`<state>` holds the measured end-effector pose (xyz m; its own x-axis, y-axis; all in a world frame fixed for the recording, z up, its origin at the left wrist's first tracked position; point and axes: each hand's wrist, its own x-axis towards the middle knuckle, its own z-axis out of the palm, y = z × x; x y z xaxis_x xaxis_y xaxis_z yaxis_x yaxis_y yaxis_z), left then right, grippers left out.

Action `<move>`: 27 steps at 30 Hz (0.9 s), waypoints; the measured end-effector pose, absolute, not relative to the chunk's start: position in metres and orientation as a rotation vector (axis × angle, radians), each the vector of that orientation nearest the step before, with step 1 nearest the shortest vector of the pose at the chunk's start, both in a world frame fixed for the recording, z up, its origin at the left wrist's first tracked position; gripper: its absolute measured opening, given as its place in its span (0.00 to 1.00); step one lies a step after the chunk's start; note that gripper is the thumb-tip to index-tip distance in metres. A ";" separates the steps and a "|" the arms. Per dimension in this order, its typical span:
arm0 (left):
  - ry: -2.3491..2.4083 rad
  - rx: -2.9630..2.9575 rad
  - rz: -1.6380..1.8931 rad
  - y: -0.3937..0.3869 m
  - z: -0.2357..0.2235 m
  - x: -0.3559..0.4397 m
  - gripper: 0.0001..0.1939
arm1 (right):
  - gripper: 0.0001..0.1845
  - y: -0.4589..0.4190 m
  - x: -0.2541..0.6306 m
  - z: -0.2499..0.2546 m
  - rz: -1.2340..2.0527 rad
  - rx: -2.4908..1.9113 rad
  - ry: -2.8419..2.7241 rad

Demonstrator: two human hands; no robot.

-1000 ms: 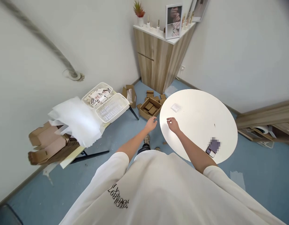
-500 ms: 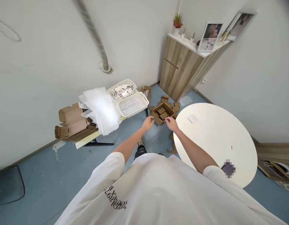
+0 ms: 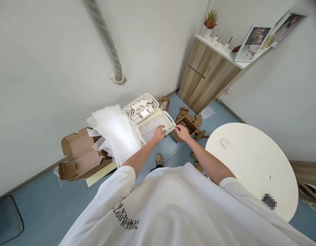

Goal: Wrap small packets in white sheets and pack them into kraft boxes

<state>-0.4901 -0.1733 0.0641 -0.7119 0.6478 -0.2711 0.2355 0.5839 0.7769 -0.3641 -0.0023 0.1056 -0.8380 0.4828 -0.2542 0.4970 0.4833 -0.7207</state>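
Observation:
My left hand [image 3: 160, 133] is over the right part of the near white plastic basket [image 3: 170, 118], its fingers bent and a gap showing between thumb and fingers. Rows of clear plastic pieces [image 3: 149, 131] lie in that basket, left of the hand. Just off the basket's right end, my right hand [image 3: 182, 133] has its fingertips pressed together in a pinch; whatever is in them, if anything, is too small to make out. Below and behind the right hand stands an open cardboard box [image 3: 178, 137] on the floor, with small brown boxes inside.
A second basket [image 3: 127, 109] holds printed cards. White foam sheets [image 3: 117, 128] and flattened cardboard boxes [image 3: 79, 159] lie to the left. A round white table [image 3: 250, 160] stands right, a wooden cabinet [image 3: 206, 71] behind. Small brown boxes [image 3: 198, 119] litter the floor.
Both hands have moved from above the cardboard box to the near basket's right end. The view has shifted, and the baskets now appear closer to my hands.

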 end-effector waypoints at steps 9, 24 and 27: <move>2.246 0.648 0.992 -0.186 0.047 -0.539 0.21 | 0.14 -0.026 -0.450 0.067 -1.221 0.854 2.660; 2.211 0.713 0.996 -0.192 0.045 -0.552 0.21 | 0.17 -0.034 -0.490 0.038 -0.789 1.002 2.626; 2.220 0.715 0.992 -0.192 0.046 -0.551 0.21 | 0.17 -0.033 -0.489 0.047 -0.811 1.001 2.700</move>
